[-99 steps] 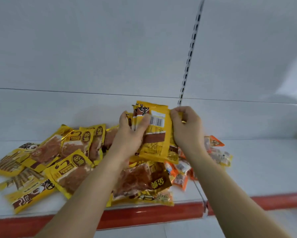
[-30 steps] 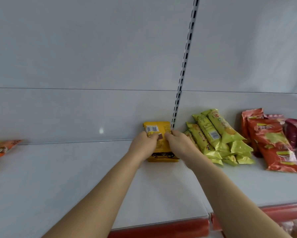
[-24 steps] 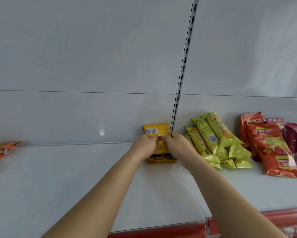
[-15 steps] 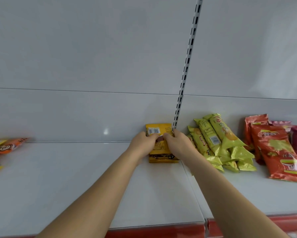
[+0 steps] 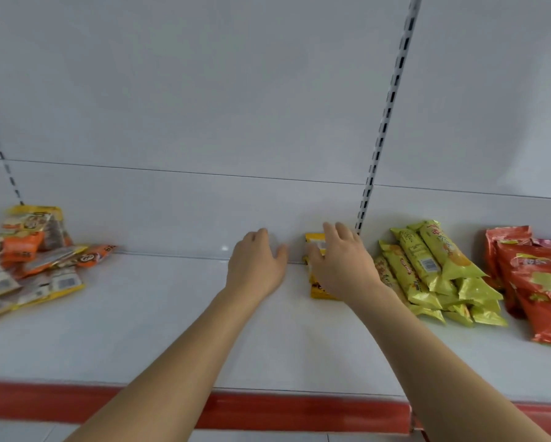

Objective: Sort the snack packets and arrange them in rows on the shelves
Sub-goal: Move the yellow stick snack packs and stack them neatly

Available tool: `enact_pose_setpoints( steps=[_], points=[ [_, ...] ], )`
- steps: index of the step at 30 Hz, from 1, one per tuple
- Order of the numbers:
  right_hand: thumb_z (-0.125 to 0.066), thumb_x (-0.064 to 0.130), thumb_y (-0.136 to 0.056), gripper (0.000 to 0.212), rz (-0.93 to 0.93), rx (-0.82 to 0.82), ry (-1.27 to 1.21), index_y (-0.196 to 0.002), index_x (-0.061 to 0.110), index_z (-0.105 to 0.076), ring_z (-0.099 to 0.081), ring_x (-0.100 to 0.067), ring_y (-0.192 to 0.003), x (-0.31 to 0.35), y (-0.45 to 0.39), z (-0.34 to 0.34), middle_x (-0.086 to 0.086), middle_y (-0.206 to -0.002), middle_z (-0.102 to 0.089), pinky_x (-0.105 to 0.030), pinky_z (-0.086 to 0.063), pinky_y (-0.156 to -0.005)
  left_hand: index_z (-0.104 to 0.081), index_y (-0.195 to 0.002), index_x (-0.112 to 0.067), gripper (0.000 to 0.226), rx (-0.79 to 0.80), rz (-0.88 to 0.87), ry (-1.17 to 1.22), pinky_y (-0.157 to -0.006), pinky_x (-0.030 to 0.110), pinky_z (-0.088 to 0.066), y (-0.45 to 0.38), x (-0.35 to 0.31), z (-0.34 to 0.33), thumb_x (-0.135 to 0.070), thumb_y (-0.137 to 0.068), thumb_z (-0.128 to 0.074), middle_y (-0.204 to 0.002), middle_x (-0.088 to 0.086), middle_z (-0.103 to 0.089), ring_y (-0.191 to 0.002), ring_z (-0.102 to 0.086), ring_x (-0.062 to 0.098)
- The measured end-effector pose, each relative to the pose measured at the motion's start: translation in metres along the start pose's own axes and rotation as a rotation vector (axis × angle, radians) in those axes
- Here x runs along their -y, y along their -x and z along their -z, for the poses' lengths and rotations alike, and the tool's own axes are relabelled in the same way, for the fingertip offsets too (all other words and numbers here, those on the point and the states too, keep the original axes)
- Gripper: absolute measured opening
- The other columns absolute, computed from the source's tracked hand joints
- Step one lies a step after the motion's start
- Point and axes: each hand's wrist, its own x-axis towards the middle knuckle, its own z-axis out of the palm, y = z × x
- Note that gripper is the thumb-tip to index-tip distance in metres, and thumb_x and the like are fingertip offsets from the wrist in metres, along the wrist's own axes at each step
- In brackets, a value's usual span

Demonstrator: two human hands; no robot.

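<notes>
Left hand [image 5: 255, 266] hovers with fingers relaxed, holding nothing; right hand [image 5: 341, 263], fingers spread, lies over the yellow packets [image 5: 319, 290] stacked against the back panel [image 5: 204, 122]; green packets [image 5: 433, 269] just right; bare white shelf [image 5: 140, 330] leftward to the mixed pile [image 5: 28, 260]; red edge strip [image 5: 268, 409] in front.

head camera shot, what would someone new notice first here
Two bare forearms reach in over the white shelf: the left hand is open and holds nothing, while the right hand is spread over a small stack of yellow packets against the back panel. To the right lie green-yellow packets and red packets. A loose heap of mixed packets lies at far left.
</notes>
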Motion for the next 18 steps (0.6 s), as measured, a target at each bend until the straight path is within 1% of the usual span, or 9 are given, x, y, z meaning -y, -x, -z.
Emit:
enact_pose_setpoints(
  steps=[2,5,8,11,14,18],
  points=[
    [-0.037,0.042,-0.103,0.055,0.034,-0.013,0.023,-0.145,0.008,-0.037,-0.030,-0.032,-0.141,0.022,0.004,-0.002,-0.014,-0.149,-0.039,-0.046,-0.032,-0.113,-0.044,-0.148,-0.006,0.055,-0.046,-0.022,-0.047,-0.108,0.040,-0.038,0.009,0.016,0.017,-0.040,-0.106,-0.048,-0.150,0.015,-0.048,-0.138,-0.043,0.034],
    [-0.033,0.049,-0.104,0.062,0.076,-0.012,0.061,-0.154,0.012,-0.027,-0.018,-0.030,-0.150,0.065,0.014,-0.006,-0.013,-0.160,-0.027,-0.046,-0.026,-0.119,-0.040,-0.152,-0.005,0.058,-0.121,-0.050,-0.106,-0.113,0.040,-0.036,0.021,0.047,0.047,-0.041,-0.106,-0.047,-0.152,0.013,-0.047,-0.142,-0.039,0.032],
    [-0.030,0.050,-0.104,0.063,0.123,-0.013,0.058,-0.156,0.014,-0.024,-0.015,-0.029,-0.151,0.117,0.029,-0.016,-0.011,-0.162,-0.024,-0.046,-0.024,-0.120,-0.037,-0.155,-0.006,0.060,-0.173,-0.058,-0.155,-0.118,0.040,-0.032,0.036,0.087,0.084,-0.041,-0.106,-0.045,-0.156,0.012,-0.044,-0.146,-0.035,0.030],
    [-0.029,0.051,-0.104,0.064,0.161,0.023,0.042,-0.156,0.015,-0.023,-0.012,-0.028,-0.152,0.171,0.044,-0.032,-0.010,-0.163,-0.023,-0.044,-0.022,-0.121,-0.038,-0.154,-0.006,0.060,-0.209,-0.062,-0.214,-0.119,0.041,-0.030,0.054,0.132,0.122,-0.042,-0.106,-0.045,-0.154,0.013,-0.046,-0.146,-0.036,0.031],
    [-0.028,0.053,-0.104,0.065,0.199,0.047,0.037,-0.157,0.017,-0.022,-0.007,-0.028,-0.153,0.221,0.057,-0.051,-0.009,-0.164,-0.020,-0.044,-0.020,-0.121,-0.042,-0.151,-0.005,0.058,-0.235,-0.060,-0.271,-0.118,0.044,-0.033,0.073,0.176,0.156,-0.042,-0.105,-0.046,-0.148,0.013,-0.050,-0.142,-0.040,0.033],
    [-0.029,0.054,-0.104,0.064,0.288,0.096,0.037,-0.157,0.019,-0.023,-0.007,-0.029,-0.153,0.297,0.073,-0.081,-0.009,-0.164,-0.021,-0.045,-0.018,-0.121,-0.046,-0.147,-0.004,0.055,-0.287,-0.012,-0.305,-0.108,0.047,-0.040,0.096,0.241,0.205,-0.038,-0.104,-0.050,-0.137,0.013,-0.057,-0.131,-0.049,0.036]
  ],
)
